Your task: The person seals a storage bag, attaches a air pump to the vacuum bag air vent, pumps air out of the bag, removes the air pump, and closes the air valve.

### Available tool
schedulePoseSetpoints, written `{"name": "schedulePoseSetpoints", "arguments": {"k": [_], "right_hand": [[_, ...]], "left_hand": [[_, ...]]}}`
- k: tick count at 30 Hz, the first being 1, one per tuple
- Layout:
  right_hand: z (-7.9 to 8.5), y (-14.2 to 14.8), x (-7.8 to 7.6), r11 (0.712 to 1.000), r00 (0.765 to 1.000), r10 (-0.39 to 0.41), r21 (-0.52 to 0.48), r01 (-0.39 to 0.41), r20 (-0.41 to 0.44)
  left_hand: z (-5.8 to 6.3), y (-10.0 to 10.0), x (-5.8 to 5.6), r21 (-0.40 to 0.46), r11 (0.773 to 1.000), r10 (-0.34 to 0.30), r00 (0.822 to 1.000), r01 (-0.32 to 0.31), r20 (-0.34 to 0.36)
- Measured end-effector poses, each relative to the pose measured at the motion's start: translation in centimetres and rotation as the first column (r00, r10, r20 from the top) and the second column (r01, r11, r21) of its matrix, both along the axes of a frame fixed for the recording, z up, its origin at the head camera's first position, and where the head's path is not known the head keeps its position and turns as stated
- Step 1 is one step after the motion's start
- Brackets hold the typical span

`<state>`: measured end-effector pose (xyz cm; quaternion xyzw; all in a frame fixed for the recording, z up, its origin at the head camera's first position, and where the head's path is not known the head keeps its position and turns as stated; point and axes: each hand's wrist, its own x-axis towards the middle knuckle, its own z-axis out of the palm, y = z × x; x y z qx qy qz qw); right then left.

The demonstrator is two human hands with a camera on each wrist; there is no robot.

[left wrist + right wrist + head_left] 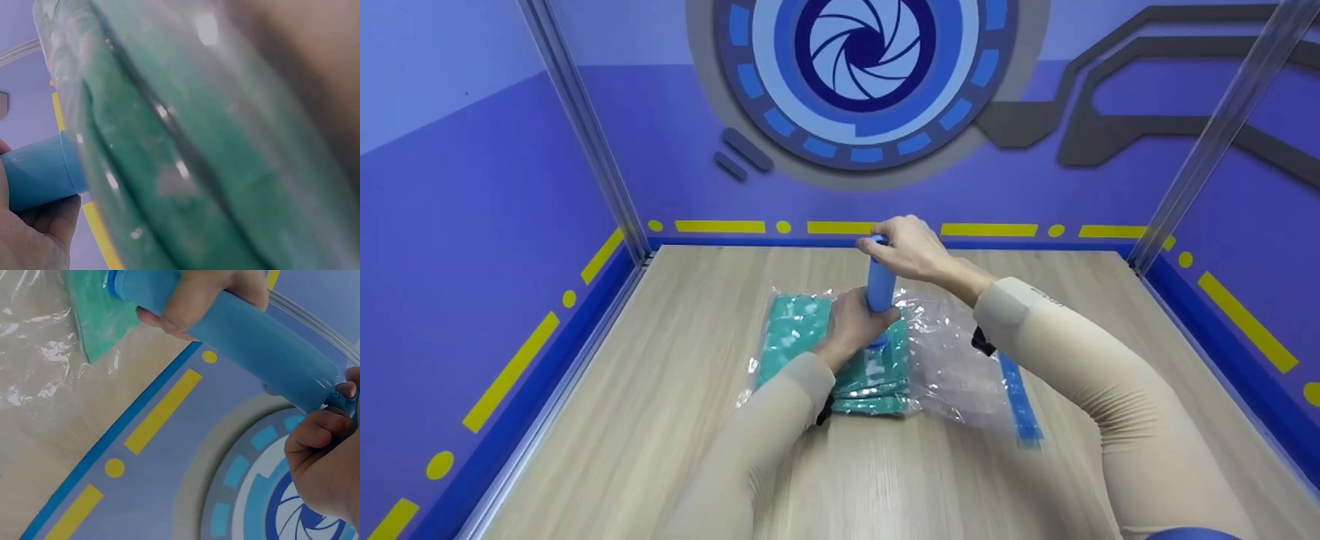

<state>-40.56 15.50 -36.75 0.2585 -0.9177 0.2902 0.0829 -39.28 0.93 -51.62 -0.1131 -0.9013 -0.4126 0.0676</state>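
A blue hand pump [882, 283] stands nearly upright over a clear plastic vacuum bag [960, 367]. Folded green fabric [791, 330] fills the bag's left part. My left hand [851, 324] grips the lower barrel, just above a round blue valve [878, 342]. At the top, my right hand [913, 247] holds the pump's handle, its fingers curled around it. The right wrist view shows the long barrel [264, 354] between both hands. Green folds under shiny plastic fill most of the left wrist view, hiding much else there.
The bag's flat right part ends in a blue sealing strip [1021, 401]. Everything lies on a light wooden table [675, 337]. Blue-purple panels with yellow dashes enclose the back and sides, with metal posts [585, 127] at the corners.
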Motion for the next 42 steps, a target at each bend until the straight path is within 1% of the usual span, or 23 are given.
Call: {"name": "schedulePoseSetpoints", "arguments": {"k": [4,8,13,15,17,20,22,24,28,32,36,39,42], "right_hand": [[-0.3,-0.1,-0.2,1.0,1.0,0.005,-0.018,-0.005,-0.004],[0.0,-0.2,-0.3,1.0,1.0,0.015,-0.008,-0.015,0.017],[0.9,-0.1,-0.7,1.0,1.0,0.006,-0.015,-0.006,-0.028],[1.6,0.0,-0.8,0.999,0.999,-0.003,-0.037,0.001,-0.037],[2.6,0.1,-0.8,0.997,1.0,-0.015,-0.07,0.013,-0.027],[4.4,0.4,-0.7,0.99,0.999,-0.035,-0.139,0.035,0.002],[5.8,0.6,-0.7,0.983,0.998,-0.056,-0.173,0.054,-0.005],[7.2,0.8,-0.6,0.977,0.997,-0.07,-0.202,0.064,-0.023],[9.9,1.2,-0.4,0.971,0.991,-0.091,-0.228,0.067,-0.095],[12.2,1.4,0.1,0.964,0.984,-0.105,-0.256,0.066,-0.143],[13.4,1.5,0.6,0.955,0.979,-0.121,-0.288,0.069,-0.167],[13.6,1.4,0.7,0.95,0.975,-0.122,-0.305,0.062,-0.184],[13.3,1.3,0.6,0.946,0.972,-0.121,-0.321,0.052,-0.201]], "left_hand": [[0.0,-0.1,-0.1,-0.01,1.0,0.008,1.0,-0.008,0.001],[0.0,-0.3,-0.2,-0.014,1.0,0.009,1.0,-0.009,-0.004],[-0.1,-0.3,-0.3,-0.031,0.999,0.01,1.0,-0.011,-0.03],[-0.1,-0.4,-0.3,-0.034,0.999,0.006,0.999,-0.007,-0.039],[-0.2,-0.5,-0.3,-0.031,1.0,-0.004,0.999,0.003,-0.04],[-0.2,-0.5,-0.2,-0.011,1.0,-0.017,1.0,0.017,-0.015],[-0.3,-0.4,-0.1,0.0,1.0,-0.021,1.0,0.021,0.006],[-0.2,-0.2,0.0,0.013,1.0,-0.015,0.999,0.014,0.035],[-0.1,0.1,0.2,0.026,1.0,-0.001,0.997,-0.001,0.075],[0.0,0.4,0.4,0.026,1.0,0.003,0.997,-0.005,0.08],[0.1,0.4,0.5,0.024,1.0,0.009,0.997,-0.011,0.076],[0.3,0.2,0.5,0.027,1.0,0.012,0.997,-0.014,0.072],[0.3,0.1,0.5,0.024,1.0,0.013,0.997,-0.015,0.074]]}}
